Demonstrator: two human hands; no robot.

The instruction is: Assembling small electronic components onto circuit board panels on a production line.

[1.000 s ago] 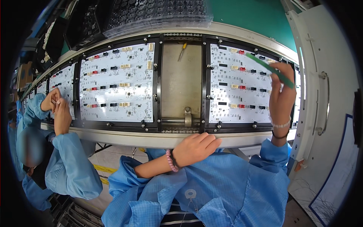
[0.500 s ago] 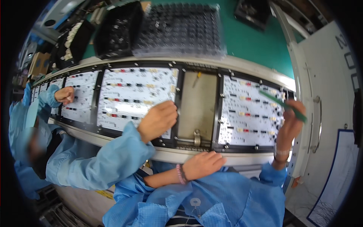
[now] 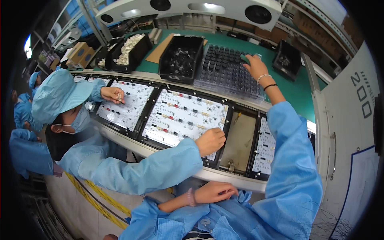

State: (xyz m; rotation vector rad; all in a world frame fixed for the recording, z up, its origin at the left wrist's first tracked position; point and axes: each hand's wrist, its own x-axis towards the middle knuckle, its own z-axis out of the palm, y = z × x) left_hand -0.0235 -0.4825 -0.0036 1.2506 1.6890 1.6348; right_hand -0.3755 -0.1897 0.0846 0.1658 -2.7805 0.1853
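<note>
Conveyor line: we see it run from the far left to the near right, its pale near rail [image 3: 224, 176] bordering framed boards.
Bench: beyond the line lies a green worktop [image 3: 298, 94], bearing the tray and the bins.
Middle board: a white panel [image 3: 188, 116] carries rows of red, black and cream connectors; a co-worker's hand [image 3: 211, 142] is over its near right part, and an abrupt move there could disturb a part.
Right board: our right sleeve [image 3: 294, 140] crosses in front of this white board [image 3: 264, 148]; if the arm dropped low, we judge the cloth could snag its small parts.
Parts tray: the clear tray [image 3: 256, 96], filled with black cylinders [image 3: 218, 60], sits on the bench just beyond the line; a push from our wrist or fingers could shift it or tip cylinders.
Bins: one black bin [image 3: 176, 78] is just left of the tray, another [image 3: 282, 72] to its right; an overlong reach could knock the latter.
Right hand: ours [image 3: 256, 69] is at the tray's far right part, fingers bent downward; we cannot tell whether they grip anything.
Left hand: ours [image 3: 216, 193] rests near our body, well apart from the right, fingers loosely bent with nothing seen in them.
Yellow-handled tool: it [image 3: 237, 117] lies in the gap between boards, where a moving frame could catch it.
</note>
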